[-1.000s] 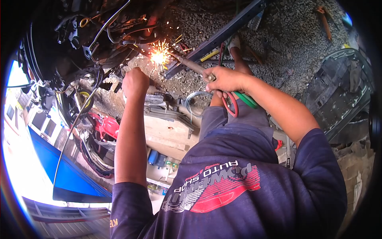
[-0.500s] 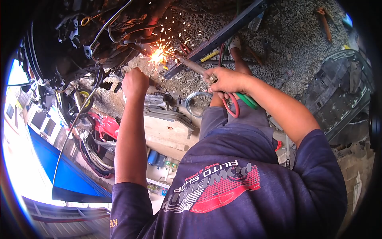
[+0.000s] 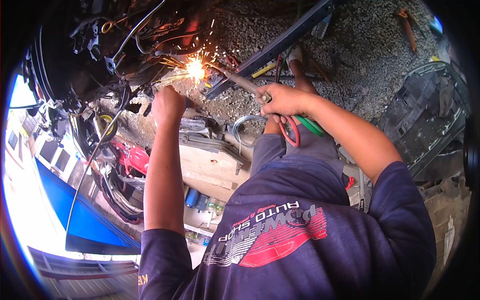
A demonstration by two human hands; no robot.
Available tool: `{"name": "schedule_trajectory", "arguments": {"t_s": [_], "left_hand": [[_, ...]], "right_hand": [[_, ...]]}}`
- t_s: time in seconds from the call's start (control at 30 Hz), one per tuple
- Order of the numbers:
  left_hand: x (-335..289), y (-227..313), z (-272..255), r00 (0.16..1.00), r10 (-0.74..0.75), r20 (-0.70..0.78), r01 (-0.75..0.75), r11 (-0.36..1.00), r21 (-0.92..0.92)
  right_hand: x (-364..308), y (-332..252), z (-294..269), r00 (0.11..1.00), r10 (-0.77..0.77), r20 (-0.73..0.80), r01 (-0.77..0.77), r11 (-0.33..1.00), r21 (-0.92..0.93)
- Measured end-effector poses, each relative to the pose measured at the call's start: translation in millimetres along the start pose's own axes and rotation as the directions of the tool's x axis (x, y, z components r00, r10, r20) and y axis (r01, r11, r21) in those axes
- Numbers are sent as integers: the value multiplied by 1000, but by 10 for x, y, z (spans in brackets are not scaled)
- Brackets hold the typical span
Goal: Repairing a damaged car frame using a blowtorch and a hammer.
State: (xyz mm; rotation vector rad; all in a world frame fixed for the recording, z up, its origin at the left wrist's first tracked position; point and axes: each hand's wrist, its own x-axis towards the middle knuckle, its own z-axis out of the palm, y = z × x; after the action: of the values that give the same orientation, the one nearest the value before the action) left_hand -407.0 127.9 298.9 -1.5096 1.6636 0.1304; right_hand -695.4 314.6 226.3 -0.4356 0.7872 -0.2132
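So your right hand (image 3: 285,100) had its fingers wrapped tight around the torch (image 3: 242,82), which slanted up and left over the gravel (image 3: 365,50) with its tip right beside a bright burst of sparks (image 3: 195,70). The glare swallowed whatever metal was under it, so I honestly couldn't make out that spot. A red hose (image 3: 291,135) and a green hose (image 3: 312,126) looped below your grip, and part of each was tucked behind your hand. Your left hand (image 3: 168,104) was curled up just below the sparks, back of it to the camera, so the fingertips were hidden and I can't tell if they were clamped on anything. The car parts (image 3: 75,45) at upper left were mostly lost in shadow, just a dark tangle with a pale cable (image 3: 135,32) standing out, and the picture's dark rim cut them off. The dark metal beam (image 3: 272,47) near the torch ran out of the top edge, and the big dark panel (image 3: 430,110) on the far right faded into the black border. As for containers, some small clear bottles (image 3: 215,206) stood between your left forearm and your shirt (image 3: 300,225), near a blue cylinder (image 3: 192,197); they were too small for me to tell what was inside, and the cylinder's contents didn't show either.
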Motion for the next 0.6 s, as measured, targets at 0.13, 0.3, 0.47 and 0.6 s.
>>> {"name": "schedule_trajectory", "arguments": {"t_s": [0.13,0.3,0.47,0.6], "left_hand": [[37,-23,10,1000,-13,-13,13,1000,5],[72,-35,-78,999,-34,-19,34,999,-1],[62,-15,-164,998,-60,-21,60,998,-17],[75,-28,-135,999,-37,9,37,999,-17]], "right_hand": [[-46,-32,22,1000,-24,-18,25,999,35],[-78,-85,44,998,-42,-44,44,998,55],[-44,-87,56,998,-47,-39,50,997,65],[-52,-59,41,999,-15,-35,15,1000,17]]}}
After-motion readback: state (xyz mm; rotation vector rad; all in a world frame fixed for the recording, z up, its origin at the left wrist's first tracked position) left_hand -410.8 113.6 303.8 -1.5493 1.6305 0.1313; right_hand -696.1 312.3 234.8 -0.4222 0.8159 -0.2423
